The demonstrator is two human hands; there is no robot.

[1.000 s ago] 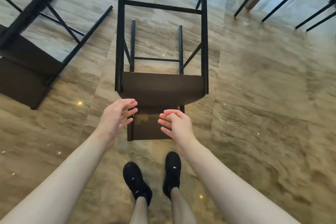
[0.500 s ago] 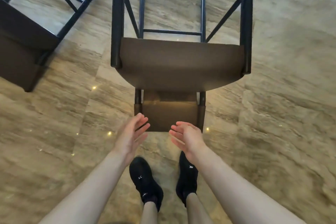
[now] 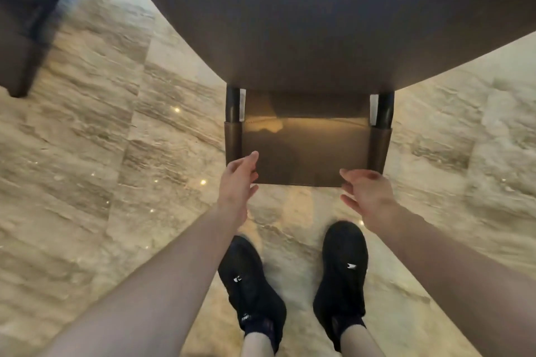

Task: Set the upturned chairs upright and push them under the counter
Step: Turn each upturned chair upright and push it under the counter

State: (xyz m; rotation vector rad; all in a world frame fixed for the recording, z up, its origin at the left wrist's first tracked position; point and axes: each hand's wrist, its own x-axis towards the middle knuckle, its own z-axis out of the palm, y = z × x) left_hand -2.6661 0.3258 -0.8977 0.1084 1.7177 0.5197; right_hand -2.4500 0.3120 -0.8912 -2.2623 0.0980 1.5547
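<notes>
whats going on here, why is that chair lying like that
A person stands over an upturned chair on a marble floor and bends down to it. Both hands are open at the near edge of its brown backrest: the left hand at the left corner, the right hand at the right corner. Neither has closed on it, so the chair is not yet upright. A second chair lies at far left.

The polished stone floor (image 3: pixel 116 153) is beige and tan, streaked with wavy grey-brown veining and dotted with small bright glints. The upturned dark brown chair (image 3: pixel 333 23) has black metal posts (image 3: pixel 233 104) and a brown backrest panel (image 3: pixel 307 151) glowing amber near its top, perhaps a reflection. The low black shoes (image 3: pixel 342 264) carry small white marks.
</notes>
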